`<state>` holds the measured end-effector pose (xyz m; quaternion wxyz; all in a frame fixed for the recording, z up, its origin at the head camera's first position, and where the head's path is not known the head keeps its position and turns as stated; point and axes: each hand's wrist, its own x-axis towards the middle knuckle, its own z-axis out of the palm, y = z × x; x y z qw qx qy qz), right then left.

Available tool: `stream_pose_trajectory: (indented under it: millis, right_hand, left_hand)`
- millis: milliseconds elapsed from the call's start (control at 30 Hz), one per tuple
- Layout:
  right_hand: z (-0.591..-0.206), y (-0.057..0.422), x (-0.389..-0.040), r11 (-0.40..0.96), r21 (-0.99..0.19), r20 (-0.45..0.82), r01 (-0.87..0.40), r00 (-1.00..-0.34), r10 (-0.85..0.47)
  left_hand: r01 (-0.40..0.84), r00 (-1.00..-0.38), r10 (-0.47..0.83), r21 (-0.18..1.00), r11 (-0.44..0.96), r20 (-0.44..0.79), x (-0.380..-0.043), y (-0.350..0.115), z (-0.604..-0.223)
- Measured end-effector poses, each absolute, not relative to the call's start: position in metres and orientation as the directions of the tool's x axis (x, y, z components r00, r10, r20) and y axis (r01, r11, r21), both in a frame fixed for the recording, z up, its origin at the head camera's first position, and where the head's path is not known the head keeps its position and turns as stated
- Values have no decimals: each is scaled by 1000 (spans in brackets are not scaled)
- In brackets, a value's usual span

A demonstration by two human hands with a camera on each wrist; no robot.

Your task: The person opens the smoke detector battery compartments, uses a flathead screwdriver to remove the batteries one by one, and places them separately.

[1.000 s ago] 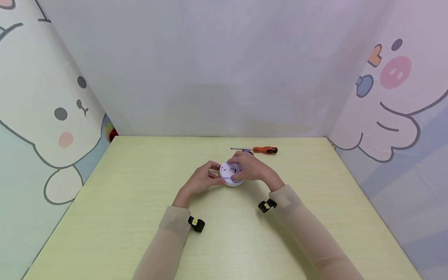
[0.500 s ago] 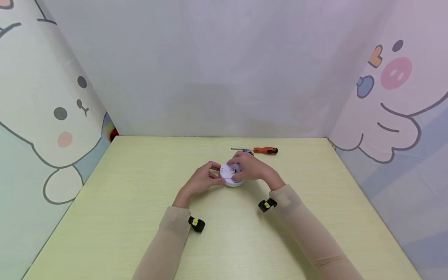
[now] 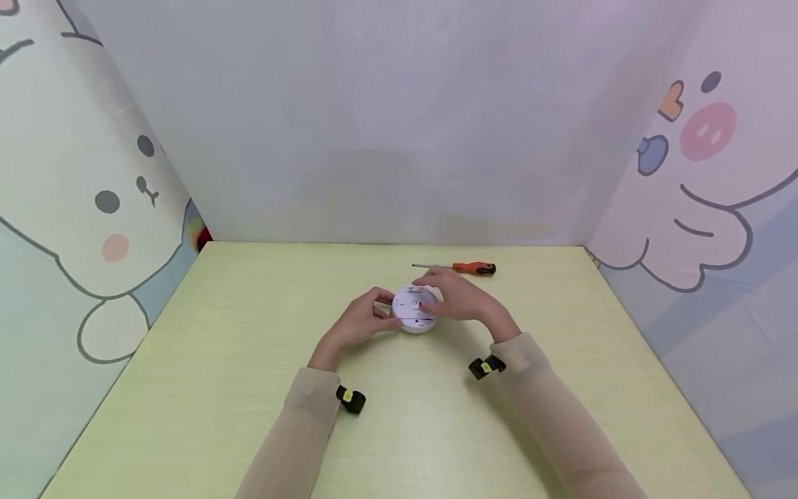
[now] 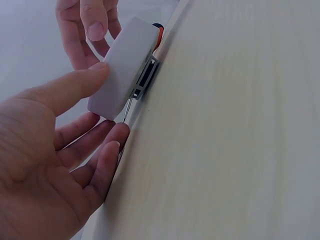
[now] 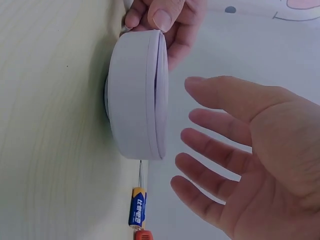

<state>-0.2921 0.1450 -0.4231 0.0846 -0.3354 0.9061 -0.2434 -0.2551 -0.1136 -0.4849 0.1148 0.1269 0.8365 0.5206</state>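
Observation:
A round white smoke detector lies on the table with its flat plate upward. A narrow dark gap shows along the plate's edge in the right wrist view. Grey slotted vents on its underside face the table in the left wrist view. My left hand holds the detector by its left side, thumb at the near rim and fingers at the far side. My right hand hovers over the detector's right part with its fingers spread; in the right wrist view this hand is apart from the plate and holds nothing.
Behind the detector lies a screwdriver with an orange and black handle. A blue and yellow battery sits near it, hidden behind my right hand in the head view. White curtains with cartoon figures surround the wooden table.
The plate's markings turned between the two earlier frames. Since then my right hand has let go of the plate and moved slightly up and right. My left hand keeps its hold.

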Motion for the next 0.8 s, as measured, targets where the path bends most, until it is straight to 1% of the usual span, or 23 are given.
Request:
stream_pose_trajectory:
  millis: [167,333,500,800]
  right_hand:
    - [-422,162,-284,674,-525,-3,-520,-790,-613]
    - [-429,170,-278,673,-572,-41,-469,-803,-595]
    - [-436,172,-275,665,-584,-39,-466,-802,-596]
    - [-446,168,-276,649,-587,-1,-484,-801,-598]
  left_hand:
    - [89,-941,331,893,441,-69,-255,-113,-483]
    - [88,-944,321,887,454,-70,-256,-113,-483]
    - [83,-948,310,878,471,-77,-256,-112,-483]
    - [97,-951,305,886,454,-52,-257,-110,-485]
